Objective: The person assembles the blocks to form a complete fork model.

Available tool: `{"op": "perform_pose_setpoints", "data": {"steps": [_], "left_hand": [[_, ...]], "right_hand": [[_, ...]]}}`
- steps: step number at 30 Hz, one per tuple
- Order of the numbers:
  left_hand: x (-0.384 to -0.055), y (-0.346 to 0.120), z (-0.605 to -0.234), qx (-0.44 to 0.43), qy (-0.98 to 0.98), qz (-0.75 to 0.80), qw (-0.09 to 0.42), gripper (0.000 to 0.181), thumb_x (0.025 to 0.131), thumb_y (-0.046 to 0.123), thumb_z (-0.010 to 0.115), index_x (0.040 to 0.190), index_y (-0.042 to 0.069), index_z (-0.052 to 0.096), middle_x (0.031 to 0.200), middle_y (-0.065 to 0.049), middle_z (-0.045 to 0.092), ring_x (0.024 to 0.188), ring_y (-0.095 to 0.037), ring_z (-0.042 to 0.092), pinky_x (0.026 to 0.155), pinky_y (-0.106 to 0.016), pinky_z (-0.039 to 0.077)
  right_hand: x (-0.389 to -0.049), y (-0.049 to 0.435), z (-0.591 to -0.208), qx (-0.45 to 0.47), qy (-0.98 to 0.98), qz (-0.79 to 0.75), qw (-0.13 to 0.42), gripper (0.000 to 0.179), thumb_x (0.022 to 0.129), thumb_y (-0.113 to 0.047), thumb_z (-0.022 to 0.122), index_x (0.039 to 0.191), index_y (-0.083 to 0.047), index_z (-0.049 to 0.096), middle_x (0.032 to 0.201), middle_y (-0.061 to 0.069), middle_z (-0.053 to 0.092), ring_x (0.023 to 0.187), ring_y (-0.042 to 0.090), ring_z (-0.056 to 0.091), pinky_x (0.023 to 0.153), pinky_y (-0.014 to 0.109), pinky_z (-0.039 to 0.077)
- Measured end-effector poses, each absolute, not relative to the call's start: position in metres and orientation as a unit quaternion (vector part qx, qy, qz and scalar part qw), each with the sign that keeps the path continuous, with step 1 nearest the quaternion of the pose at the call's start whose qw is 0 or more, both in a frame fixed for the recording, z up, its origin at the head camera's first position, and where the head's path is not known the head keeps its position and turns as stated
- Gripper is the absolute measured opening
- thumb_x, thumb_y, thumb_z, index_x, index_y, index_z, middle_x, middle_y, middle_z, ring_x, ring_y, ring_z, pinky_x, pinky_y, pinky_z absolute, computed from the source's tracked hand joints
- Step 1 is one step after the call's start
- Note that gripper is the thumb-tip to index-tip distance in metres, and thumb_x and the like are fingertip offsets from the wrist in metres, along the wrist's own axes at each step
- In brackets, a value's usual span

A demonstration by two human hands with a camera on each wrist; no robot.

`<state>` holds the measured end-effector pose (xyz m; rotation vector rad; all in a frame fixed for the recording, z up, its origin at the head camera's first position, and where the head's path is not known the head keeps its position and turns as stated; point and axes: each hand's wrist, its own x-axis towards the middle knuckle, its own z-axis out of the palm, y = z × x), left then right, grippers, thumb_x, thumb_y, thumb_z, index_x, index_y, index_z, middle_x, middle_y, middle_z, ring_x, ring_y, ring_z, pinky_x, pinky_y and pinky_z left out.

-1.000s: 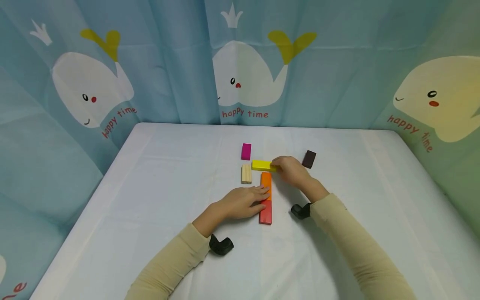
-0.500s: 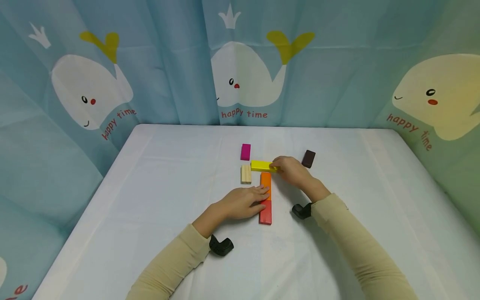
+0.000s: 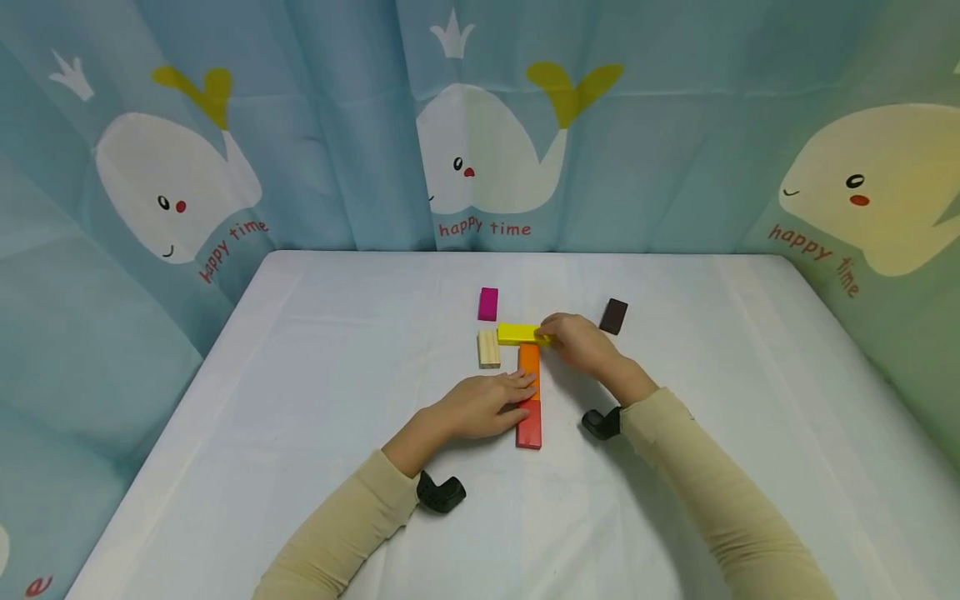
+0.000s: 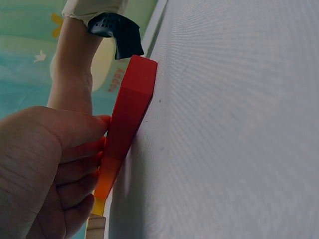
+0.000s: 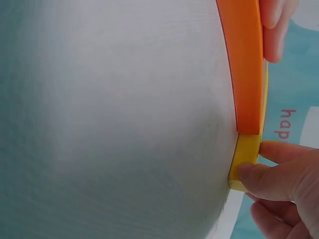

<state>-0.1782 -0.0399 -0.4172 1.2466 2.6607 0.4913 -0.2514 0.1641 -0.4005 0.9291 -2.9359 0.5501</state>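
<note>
My left hand (image 3: 486,407) rests with extended fingers over a row of two blocks, an orange block (image 3: 529,357) and a red block (image 3: 528,433) placed end to end. In the left wrist view its thumb touches the red block's top near one edge. My right hand (image 3: 579,342) pinches the right end of a yellow block (image 3: 514,334) between thumb and fingers. That yellow block lies crosswise at the far end of the orange one, close against it in the right wrist view (image 5: 245,152).
Left of the orange block lies a plain wooden block (image 3: 489,349). A magenta block (image 3: 488,304) sits farther back, and a dark brown block (image 3: 613,317) lies beyond the right hand. Behind the white-covered table (image 3: 337,333) hangs a whale-print curtain (image 3: 337,150).
The right hand has shifted the yellow block slightly left and nearer, up to the orange block's far end. The left hand stays in place on the orange and red blocks.
</note>
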Motion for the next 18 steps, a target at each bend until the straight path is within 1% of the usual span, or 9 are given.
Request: {"op": "perform_pose_setpoints", "data": {"steps": [18], "left_hand": [[-0.1776, -0.0393, -0.4191, 0.414, 0.891, 0.164, 0.086, 0.045, 0.096, 0.034, 0.047, 0.136, 0.014, 0.045, 0.144, 0.004, 0.035, 0.131, -0.006, 0.027, 0.104, -0.027, 0.027]], "right_hand": [[-0.2456, 0.1626, -0.3995, 0.291, -0.942, 0.168, 0.002, 0.024, 0.081, 0.009, 0.062, 0.104, 0.006, 0.067, 0.105, 0.018, 0.063, 0.1, 0.032, 0.058, 0.09, 0.043, 0.044]]}}
